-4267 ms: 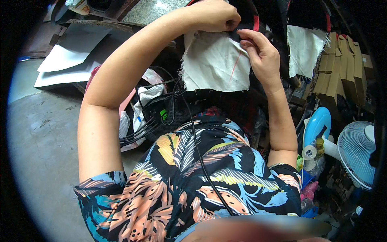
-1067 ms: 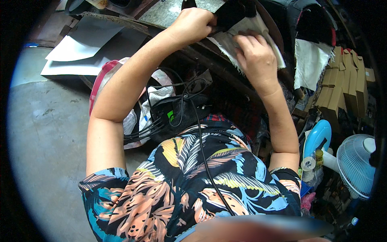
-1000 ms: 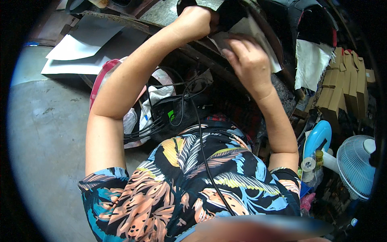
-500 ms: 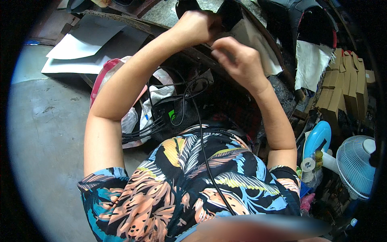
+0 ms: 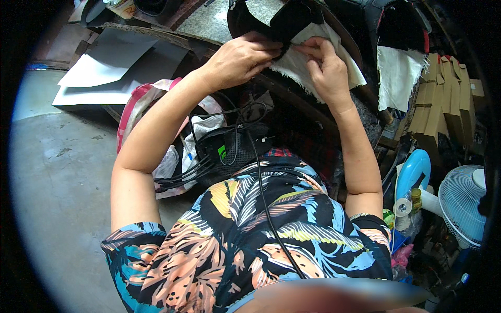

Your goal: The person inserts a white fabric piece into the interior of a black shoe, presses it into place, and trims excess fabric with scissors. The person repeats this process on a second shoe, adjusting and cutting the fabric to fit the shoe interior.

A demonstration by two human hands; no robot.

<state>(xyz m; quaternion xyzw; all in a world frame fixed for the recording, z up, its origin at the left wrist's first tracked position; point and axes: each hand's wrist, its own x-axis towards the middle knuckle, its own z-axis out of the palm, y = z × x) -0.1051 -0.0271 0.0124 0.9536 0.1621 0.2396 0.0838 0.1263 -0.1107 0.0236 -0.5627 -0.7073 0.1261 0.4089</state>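
My left hand (image 5: pixel 237 58) and my right hand (image 5: pixel 324 67) meet at the top middle of the view. Both pinch the edge of a white cloth piece (image 5: pixel 300 57) where it lies against a black curved piece (image 5: pixel 255 15) on the workbench. The cloth spreads out under my right hand, its frayed edge hanging toward me. My forearms reach up from a floral shirt in the lower middle. A black cable (image 5: pixel 266 208) runs down over the shirt.
White and grey sheets (image 5: pixel 104 68) lie on the floor at upper left. A pink bag (image 5: pixel 138 104) with plastic stands beside a black mesh pouch (image 5: pixel 229 151). Another white cloth (image 5: pixel 396 73), stacked cardboard (image 5: pixel 441 99), a blue-and-white fan (image 5: pixel 462 203) and small bottles (image 5: pixel 412 203) crowd the right.
The white cloth, earlier held up spread between both hands, now lies against the black piece. My right hand slid from flat on the cloth to pinching its edge by the left hand.
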